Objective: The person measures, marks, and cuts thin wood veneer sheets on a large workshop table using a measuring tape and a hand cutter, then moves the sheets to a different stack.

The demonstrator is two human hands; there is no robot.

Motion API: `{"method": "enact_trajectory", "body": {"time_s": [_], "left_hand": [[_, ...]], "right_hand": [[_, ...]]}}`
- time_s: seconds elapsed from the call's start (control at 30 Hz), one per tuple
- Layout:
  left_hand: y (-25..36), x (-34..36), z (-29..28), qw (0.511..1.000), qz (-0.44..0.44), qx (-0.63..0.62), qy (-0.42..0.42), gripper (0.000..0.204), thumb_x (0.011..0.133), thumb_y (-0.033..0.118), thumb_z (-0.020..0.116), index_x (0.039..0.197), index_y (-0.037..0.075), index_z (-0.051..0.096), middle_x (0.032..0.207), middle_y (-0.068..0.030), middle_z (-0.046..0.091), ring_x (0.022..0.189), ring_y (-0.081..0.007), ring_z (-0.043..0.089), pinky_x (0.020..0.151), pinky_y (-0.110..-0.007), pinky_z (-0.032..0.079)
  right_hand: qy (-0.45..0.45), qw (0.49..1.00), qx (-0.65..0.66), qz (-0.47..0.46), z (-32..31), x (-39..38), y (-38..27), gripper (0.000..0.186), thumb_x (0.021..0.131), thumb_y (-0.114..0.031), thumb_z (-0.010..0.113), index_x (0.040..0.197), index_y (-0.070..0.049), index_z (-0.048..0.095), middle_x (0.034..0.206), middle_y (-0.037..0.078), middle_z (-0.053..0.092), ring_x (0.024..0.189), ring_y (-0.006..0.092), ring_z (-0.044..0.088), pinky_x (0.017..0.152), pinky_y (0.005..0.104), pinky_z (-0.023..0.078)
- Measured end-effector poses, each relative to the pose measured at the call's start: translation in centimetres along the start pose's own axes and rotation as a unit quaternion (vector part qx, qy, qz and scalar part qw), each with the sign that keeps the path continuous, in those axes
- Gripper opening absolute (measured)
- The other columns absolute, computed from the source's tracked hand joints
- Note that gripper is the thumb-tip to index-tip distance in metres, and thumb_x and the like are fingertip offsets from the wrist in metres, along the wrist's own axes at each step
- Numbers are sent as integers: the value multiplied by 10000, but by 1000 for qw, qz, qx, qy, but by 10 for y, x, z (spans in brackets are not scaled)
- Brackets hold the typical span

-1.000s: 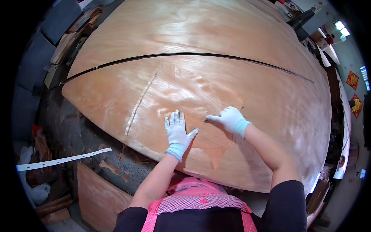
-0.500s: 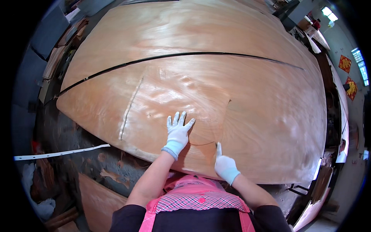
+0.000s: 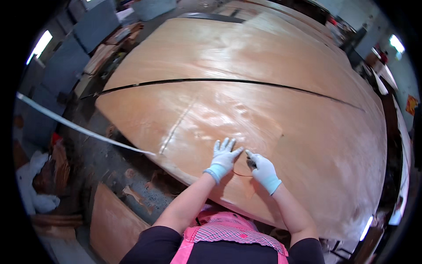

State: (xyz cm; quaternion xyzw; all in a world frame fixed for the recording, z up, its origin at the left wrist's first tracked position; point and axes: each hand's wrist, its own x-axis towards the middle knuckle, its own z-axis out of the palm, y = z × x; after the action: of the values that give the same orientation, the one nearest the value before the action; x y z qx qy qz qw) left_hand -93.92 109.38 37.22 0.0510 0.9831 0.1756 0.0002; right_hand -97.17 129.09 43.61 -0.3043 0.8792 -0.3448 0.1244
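Observation:
Both my hands wear white gloves with pale blue cuffs. A broad, thin wood veneer sheet (image 3: 325,167) with a glossy, wavy surface lies beneath them. My left hand (image 3: 223,157) rests flat on the veneer, fingers spread, holding nothing. Close beside its fingertips, my right hand (image 3: 264,170) is closed around a small dark tool (image 3: 251,163), whose tip is too small to make out. A thin curved line (image 3: 241,175) runs in the veneer between the two hands, below the tool. A pale tape strip (image 3: 178,123) crosses the sheet left of my hands.
A long black strip (image 3: 198,80) spans the sheet beyond my hands. From the left, a white perforated band (image 3: 88,132) reaches the sheet's edge. A wood panel (image 3: 116,222) leans at lower left. Grey boards (image 3: 96,26) and wood scraps stand far left.
My right hand has moved up and toward my left hand, from the curved line's right end to near the left fingertips. The whole view has shifted and turned.

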Motion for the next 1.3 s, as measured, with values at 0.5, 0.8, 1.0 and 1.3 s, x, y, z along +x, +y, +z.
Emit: {"method": "enact_trajectory", "body": {"time_s": [0.5,0.8,1.0,1.3], "left_hand": [[-192,-138,-35,695,-481,-300,443,794,782,262,785,1352,-98,365,1219,-247,554,1103,-342,549,966,-401,434],[-174,-95,-96,746,-415,-480,203,298,796,241,786,679,21,623,583,-29,585,444,-103,498,402,-291,385],[-53,-76,-230,725,-255,-582,265,259,860,156,716,636,80,613,553,46,514,449,-51,416,421,-254,315],[-200,-148,-187,583,-351,-610,407,208,878,103,701,726,118,559,608,41,522,417,-54,419,353,-213,326]], "right_hand": [[-16,992,-123,-22,33,7,-15,341,807,-23,555,1136,-44,647,1062,163,667,972,341,632,849,413,509],[24,990,-142,-6,42,12,-13,332,814,-63,545,1126,-42,655,1045,190,668,991,360,630,859,424,507],[-11,987,-143,73,36,2,-7,339,833,-99,549,1155,-46,642,1093,187,660,1006,349,632,869,420,504],[-51,970,-187,144,40,1,-31,331,865,-100,508,1167,-94,644,1053,196,665,992,361,632,861,428,505]]}}
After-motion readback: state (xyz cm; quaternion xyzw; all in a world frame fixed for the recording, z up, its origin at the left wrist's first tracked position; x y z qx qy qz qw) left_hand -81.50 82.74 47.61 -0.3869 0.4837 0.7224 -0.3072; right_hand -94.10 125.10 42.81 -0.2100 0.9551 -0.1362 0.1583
